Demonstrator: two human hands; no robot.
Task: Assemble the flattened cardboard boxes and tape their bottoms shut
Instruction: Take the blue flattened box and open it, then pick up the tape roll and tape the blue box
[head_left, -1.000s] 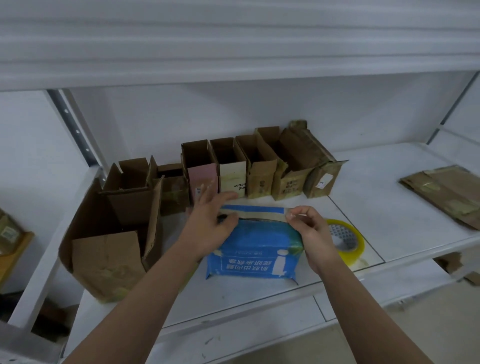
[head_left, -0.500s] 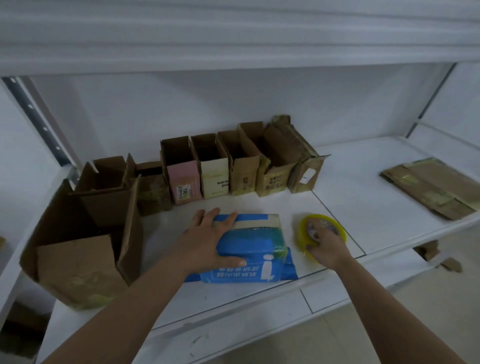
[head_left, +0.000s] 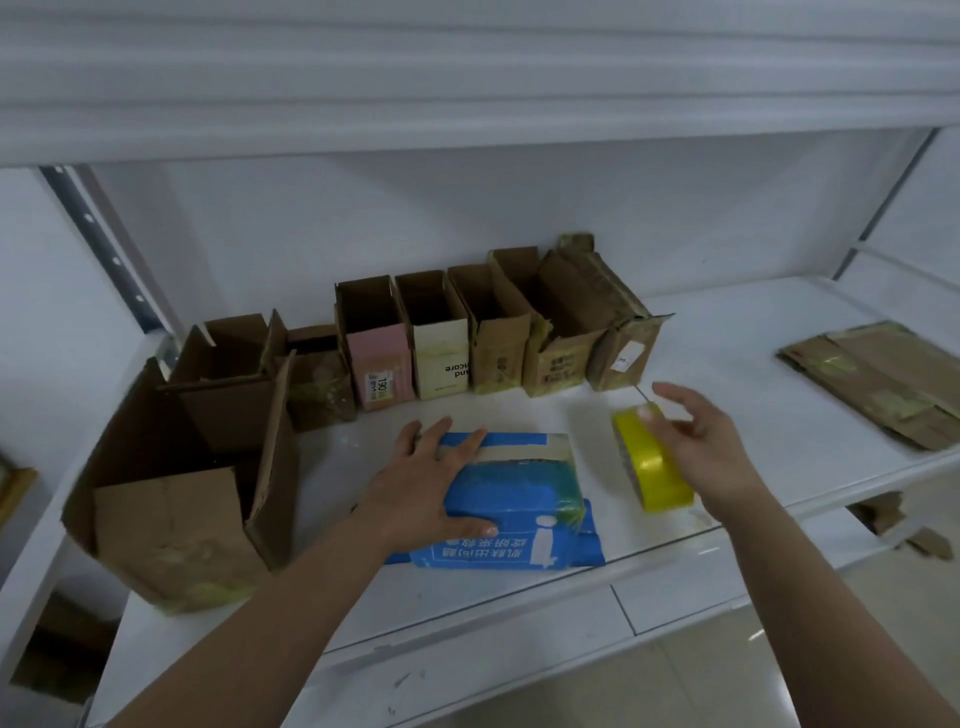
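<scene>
Blue box (head_left: 511, 499) lies near the front edge of the white shelf (head_left: 737, 405), its folded flaps facing up with a pale tape strip across the far end. Thin printed card by the look of it, so judged light and only moderately stiff; the glossy face probably slides easily on the smooth shelf, and the flaps likely spring open unless held down. Best purchase seems to be flat pressure over the flap seam, not a squeeze on the side walls, which would buckle. Left hand (head_left: 434, 480) does just that: fingers spread and laid flat on top, thumb along the near edge. Right hand (head_left: 698, 452), just right of the box, holds the yellow tape roll (head_left: 652, 462) tipped up on edge and off the shelf; thumb seems hooked on the roll, other fingers loose and blurred. The roll is rigid; its slick film needs a free end found first. Behind, a row of upright assembled boxes (head_left: 467, 343); a large brown box (head_left: 182, 467) to the left; flattened cardboard (head_left: 883, 379) far right, still to be done.
</scene>
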